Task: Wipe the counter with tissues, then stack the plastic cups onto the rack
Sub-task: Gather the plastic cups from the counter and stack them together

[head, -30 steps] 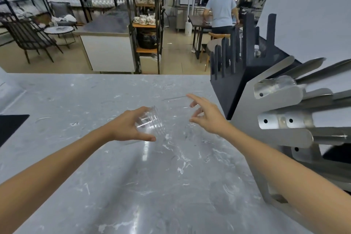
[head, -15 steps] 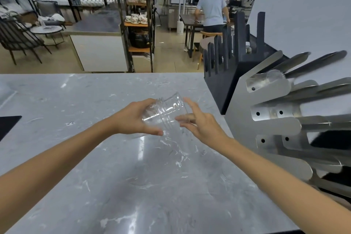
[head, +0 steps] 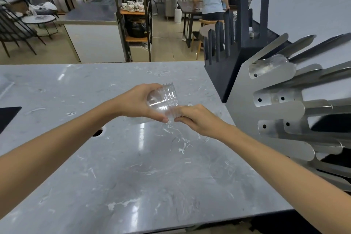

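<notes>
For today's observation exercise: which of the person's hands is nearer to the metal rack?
Right. The right hand is between the clear cups and the metal rack; the left hand grips the cups on their far side.

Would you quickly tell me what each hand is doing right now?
Left hand: closed around the clear plastic cup.
Right hand: fingers pinching the same cup's lower end.

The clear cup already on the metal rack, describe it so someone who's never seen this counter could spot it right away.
Start at the grey counter and look to its right side, where the metal rack fans out its blades. On the top blade lies one clear cup, on its side. Unlike the cups held between the hands, nobody is touching it.
</notes>
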